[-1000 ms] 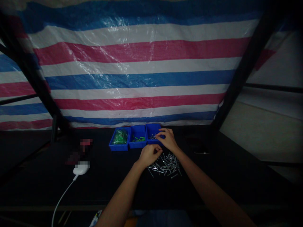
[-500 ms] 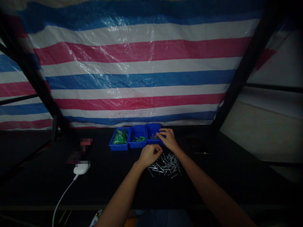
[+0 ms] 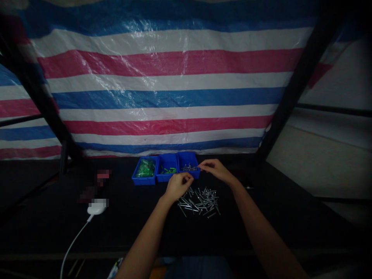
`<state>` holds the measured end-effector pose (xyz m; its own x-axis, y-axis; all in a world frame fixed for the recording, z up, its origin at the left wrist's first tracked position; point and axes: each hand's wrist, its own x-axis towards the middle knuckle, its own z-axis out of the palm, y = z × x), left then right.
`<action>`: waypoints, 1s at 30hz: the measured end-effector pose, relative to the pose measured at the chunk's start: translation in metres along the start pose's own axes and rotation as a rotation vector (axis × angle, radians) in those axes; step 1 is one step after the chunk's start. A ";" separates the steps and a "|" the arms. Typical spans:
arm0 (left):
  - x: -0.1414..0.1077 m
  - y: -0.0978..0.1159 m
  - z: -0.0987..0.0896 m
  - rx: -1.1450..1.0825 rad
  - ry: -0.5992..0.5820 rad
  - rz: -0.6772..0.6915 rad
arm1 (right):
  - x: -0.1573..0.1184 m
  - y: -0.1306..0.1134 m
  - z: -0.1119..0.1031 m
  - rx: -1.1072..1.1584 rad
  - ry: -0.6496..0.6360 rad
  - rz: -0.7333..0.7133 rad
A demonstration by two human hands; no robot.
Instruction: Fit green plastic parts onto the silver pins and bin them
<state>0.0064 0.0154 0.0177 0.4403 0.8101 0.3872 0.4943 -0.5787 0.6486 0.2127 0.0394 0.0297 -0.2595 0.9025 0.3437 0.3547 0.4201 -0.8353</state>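
My left hand [image 3: 178, 186] is closed just in front of the blue bins, above the left edge of a loose pile of long, thin metal screws [image 3: 205, 201]. Whatever its curled fingers hold, if anything, is hidden. At the right rim of the right blue bin [image 3: 193, 176], the fingertips of my right hand [image 3: 216, 169] are pinched together; I cannot make out anything between them. Shiny metal pieces [image 3: 188, 167], apparently screws, lie inside that bin. Several green plugs [image 3: 170, 170] are in the middle blue bin [image 3: 162, 179].
The left blue bin [image 3: 143, 181] contains a clear bag of green pieces [image 3: 146, 167]. On the black table [image 3: 122, 228], a white device [image 3: 97, 208] with a cable lies at left. Behind hangs a striped sheet [image 3: 171, 99], between dark frame posts.
My right hand has drawn back from over the right bin to its right edge, fingers closer together. My left hand stays closed near the bins. The view has shifted slightly.
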 end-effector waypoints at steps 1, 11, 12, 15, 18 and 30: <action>0.001 0.000 0.001 -0.047 0.030 -0.001 | -0.002 -0.001 0.001 -0.017 -0.113 0.028; 0.008 -0.003 0.002 -0.447 0.248 -0.094 | -0.007 0.002 0.028 -0.264 -0.470 0.074; 0.009 -0.003 0.002 -0.475 0.251 -0.108 | -0.007 0.001 0.030 -0.281 -0.474 0.071; 0.010 -0.003 0.000 -0.549 0.255 -0.159 | -0.007 -0.001 0.034 -0.328 -0.486 0.068; 0.011 -0.003 -0.002 -0.609 0.257 -0.183 | -0.008 -0.001 0.037 -0.350 -0.492 0.079; 0.012 -0.004 -0.002 -0.664 0.262 -0.207 | -0.007 0.005 0.044 -0.319 -0.496 0.090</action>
<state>0.0088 0.0273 0.0211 0.1531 0.9405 0.3032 -0.0461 -0.2997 0.9529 0.1765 0.0313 0.0047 -0.5770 0.8162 -0.0279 0.6270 0.4208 -0.6555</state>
